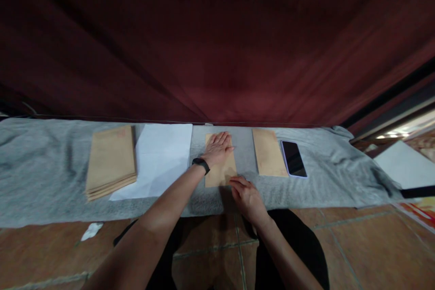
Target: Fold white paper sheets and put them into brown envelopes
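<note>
A brown envelope (220,173) lies on the grey cloth (41,167) right in front of me. My left hand (218,147), with a black band on its wrist, lies flat and open on the envelope's far half. My right hand (245,192) has its fingers curled and pinched at the envelope's near right corner. A second brown envelope (269,152) lies to the right, apart from both hands.
A stack of brown envelopes (110,162) sits at the left, with white paper sheets (159,158) beside it. A dark phone (293,158) lies right of the second envelope. A dark red curtain (217,41) hangs behind. Tiled floor (356,249) lies nearer, with a white scrap (91,231).
</note>
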Demonstrator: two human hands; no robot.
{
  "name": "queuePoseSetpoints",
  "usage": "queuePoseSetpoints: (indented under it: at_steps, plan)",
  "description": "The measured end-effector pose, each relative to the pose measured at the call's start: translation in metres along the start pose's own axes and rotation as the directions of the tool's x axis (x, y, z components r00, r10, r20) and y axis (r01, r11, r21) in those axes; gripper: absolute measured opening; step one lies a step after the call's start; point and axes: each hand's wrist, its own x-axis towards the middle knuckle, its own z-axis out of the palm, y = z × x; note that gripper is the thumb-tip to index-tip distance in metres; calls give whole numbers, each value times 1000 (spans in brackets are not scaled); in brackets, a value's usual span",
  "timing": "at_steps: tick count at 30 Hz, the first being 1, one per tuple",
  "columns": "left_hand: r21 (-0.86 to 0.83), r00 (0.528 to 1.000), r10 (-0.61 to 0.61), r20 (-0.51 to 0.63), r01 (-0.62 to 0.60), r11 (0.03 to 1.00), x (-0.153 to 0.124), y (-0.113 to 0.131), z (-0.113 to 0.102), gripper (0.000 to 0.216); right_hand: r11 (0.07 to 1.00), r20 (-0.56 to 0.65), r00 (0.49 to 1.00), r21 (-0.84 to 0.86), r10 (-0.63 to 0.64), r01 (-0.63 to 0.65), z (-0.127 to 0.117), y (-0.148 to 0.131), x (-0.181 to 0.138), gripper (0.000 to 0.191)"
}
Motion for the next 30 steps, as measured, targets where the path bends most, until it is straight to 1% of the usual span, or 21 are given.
queuePoseSetpoints:
  at_steps: [5, 12, 17, 21, 26, 30]
  plan:
    - [5, 998, 56, 8, -56, 998, -16, 2, 1, 61, 1000, 3, 1000, 19, 19, -19, 0, 0, 1, 26]
    - [4, 987, 151, 58, -151, 988, -54, 17, -2, 59, 999, 3, 1000, 32, 7, -7, 1, 1, 0, 26]
    - [24, 974, 220, 53, -221, 975, -83, 26, -1, 57, 998, -1, 1000, 55, -7, 7, 0, 2, 0, 29]
    - [-9, 962, 267, 59, -267, 964, -108, 29, -4, 53, 996, 16, 1000, 88, -4, 3, -2, 3, -1, 29]
    - [-42, 961, 259, 97, -256, 966, -136, 38, -14, 55, 990, 25, 1000, 141, -4, 1, -2, 6, -2, 26]
    - [-42, 967, 212, 138, -209, 977, -160, 50, -22, 66, 990, 9, 1000, 139, 4, -5, -2, 4, -2, 27]
